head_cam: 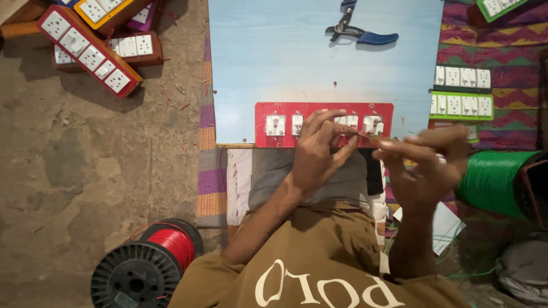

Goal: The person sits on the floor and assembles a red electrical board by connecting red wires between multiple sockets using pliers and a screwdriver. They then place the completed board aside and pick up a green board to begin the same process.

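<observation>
red socket panel (323,124) under both hands

One head cam, looking straight down, close over blue board (285,57) & lap; floor at left, prob. slightly tilted.

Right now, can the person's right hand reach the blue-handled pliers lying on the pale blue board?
Probably yes: the right hand is free of the red switch panel, and bare board lies between it and the pliers.
</observation>
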